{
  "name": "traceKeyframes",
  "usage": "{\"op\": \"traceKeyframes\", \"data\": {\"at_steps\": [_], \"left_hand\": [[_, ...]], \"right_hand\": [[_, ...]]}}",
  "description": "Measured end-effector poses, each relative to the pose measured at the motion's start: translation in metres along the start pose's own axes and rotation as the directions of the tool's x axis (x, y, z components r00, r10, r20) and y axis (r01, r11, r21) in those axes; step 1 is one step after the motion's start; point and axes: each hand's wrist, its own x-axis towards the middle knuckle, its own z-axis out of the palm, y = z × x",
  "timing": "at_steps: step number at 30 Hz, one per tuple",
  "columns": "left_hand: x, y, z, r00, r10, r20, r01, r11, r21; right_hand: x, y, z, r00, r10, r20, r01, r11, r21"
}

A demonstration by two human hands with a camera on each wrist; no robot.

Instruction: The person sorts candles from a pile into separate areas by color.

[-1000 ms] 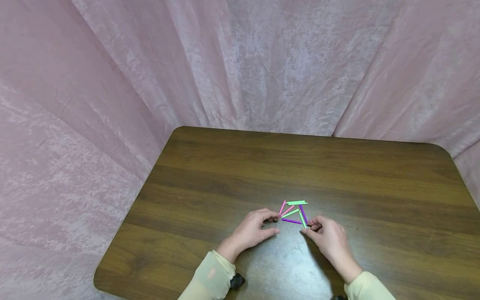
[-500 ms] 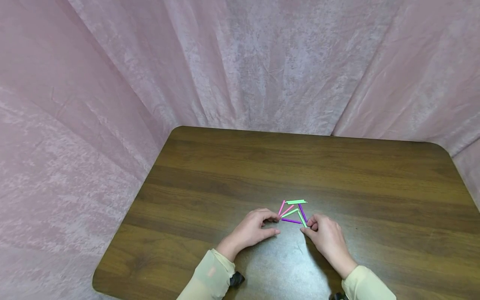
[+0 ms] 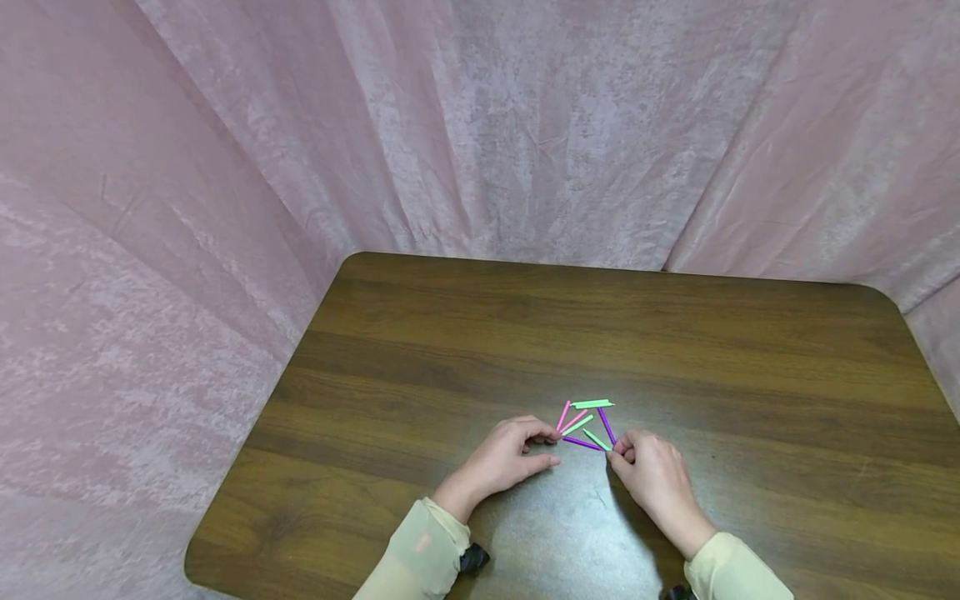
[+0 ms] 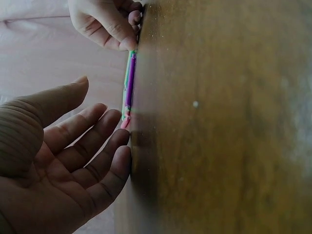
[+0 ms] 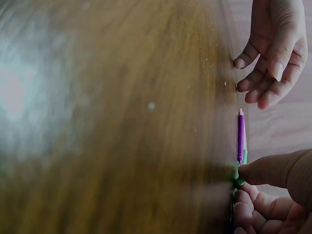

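Observation:
Thin coloured sticks lie in an angular figure on the wooden table, between both hands in the head view. My right hand (image 3: 658,479) pinches the near end of a green stick (image 3: 597,440) between thumb and fingers. Just below that stick runs a purple stick (image 3: 581,443); a second purple stick (image 3: 606,426) slants up beside the right fingers. My left hand (image 3: 506,457) lies with fingers loosely extended, its fingertips by the joined ends of two pink sticks (image 3: 563,415) and another green stick (image 3: 578,425). Whether they touch is unclear. Green pieces (image 3: 592,404) form the far side.
The brown wooden table (image 3: 465,333) extends around the hands, with rounded far corners. A pink velvet-like curtain (image 3: 555,133) hangs behind it and along the left side. A dark band (image 3: 473,560) sits at the left wrist.
The green stick in my right fingers has swung, its far end moving left and towards me. The other green stick's upper end has shifted slightly left. My left hand stays put.

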Motion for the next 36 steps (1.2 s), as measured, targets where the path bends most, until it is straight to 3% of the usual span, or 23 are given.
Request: {"op": "traceKeyframes", "data": {"at_steps": [7,17,21,27,36], "left_hand": [[0.0,0.0,0.001,1.0,-0.013,0.001,0.013,1.0,-0.007],[-0.001,-0.004,0.002,0.998,0.055,-0.031,-0.055,0.998,0.015],[0.0,-0.004,0.001,0.999,0.028,-0.023,-0.028,1.0,-0.011],[0.0,-0.002,0.001,1.0,-0.019,-0.01,0.019,0.999,-0.026],[0.0,-0.001,0.001,1.0,-0.024,-0.012,0.023,1.0,-0.005]], "right_hand": [[0.0,0.001,-0.004,1.0,0.001,0.026,-0.001,1.0,0.021],[0.0,0.005,-0.009,0.999,0.01,0.031,-0.013,0.996,0.093],[0.001,0.009,-0.01,1.0,0.008,0.026,-0.012,0.99,0.138],[0.002,0.016,-0.011,0.999,0.021,0.041,-0.031,0.97,0.242],[0.003,0.024,-0.012,0.995,0.051,0.083,-0.079,0.921,0.382]]}}
